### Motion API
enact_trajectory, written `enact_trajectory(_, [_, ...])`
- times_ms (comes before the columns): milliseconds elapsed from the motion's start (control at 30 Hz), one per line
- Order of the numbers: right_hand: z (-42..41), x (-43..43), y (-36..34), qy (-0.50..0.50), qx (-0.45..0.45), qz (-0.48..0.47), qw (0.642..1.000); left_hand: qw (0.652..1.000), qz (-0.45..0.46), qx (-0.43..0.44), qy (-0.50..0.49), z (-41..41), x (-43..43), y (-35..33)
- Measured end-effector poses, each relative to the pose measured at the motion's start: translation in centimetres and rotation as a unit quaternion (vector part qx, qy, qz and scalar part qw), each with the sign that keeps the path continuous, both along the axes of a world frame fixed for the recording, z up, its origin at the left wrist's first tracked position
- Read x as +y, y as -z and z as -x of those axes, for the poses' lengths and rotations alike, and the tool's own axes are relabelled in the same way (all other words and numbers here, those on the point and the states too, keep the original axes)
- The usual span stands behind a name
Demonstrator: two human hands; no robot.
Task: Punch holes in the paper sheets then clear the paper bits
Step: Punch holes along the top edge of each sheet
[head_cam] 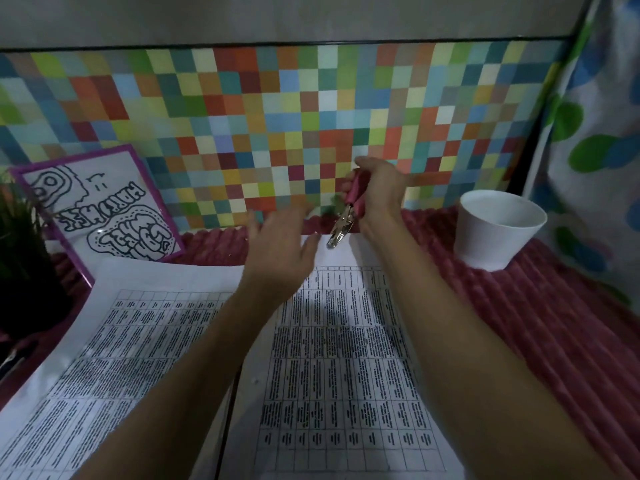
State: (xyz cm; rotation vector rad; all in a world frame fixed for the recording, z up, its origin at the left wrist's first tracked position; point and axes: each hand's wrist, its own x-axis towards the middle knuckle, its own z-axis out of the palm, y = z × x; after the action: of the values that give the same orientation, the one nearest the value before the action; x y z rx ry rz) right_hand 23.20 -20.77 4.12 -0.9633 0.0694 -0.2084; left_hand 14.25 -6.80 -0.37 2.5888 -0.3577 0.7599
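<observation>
Two printed sheets with tables lie in front of me: one sheet on the right and another sheet on the left, angled. My right hand grips a pink-handled hole punch, its metal jaws pointing down at the far edge of the right sheet. My left hand hovers blurred over that sheet's far left corner, fingers spread and holding nothing. A tiny paper bit lies on the right sheet.
A white cup stands at the right on the pink ribbed cloth. A purple-framed drawing leans on the chequered wall at the left, beside a dark potted plant.
</observation>
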Motion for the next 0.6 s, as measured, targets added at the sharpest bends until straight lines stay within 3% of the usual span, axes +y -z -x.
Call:
enact_trajectory(100, [0.1,0.2,-0.2,0.000,-0.006,0.008,1.000,0.996,0.004,0.093,0.011,-1.0,-1.2,-0.9])
enact_trajectory(267, [0.7,-0.4,-0.9,-0.020,-0.010,0.021,1.000,0.992,0.065,0.094,0.057,-2.2,-0.5,-1.0])
enact_trajectory(467, [2.0,-2.7,-1.0,-0.092,0.008,0.033,0.995,0.993,0.056,0.076,0.067,-2.4,-0.1,-0.8])
enact_trajectory(600, [1.8,-4.4,-0.4,-0.040,0.014,0.027,0.999,0.990,0.083,0.081,0.083,-2.0,0.4,-0.2])
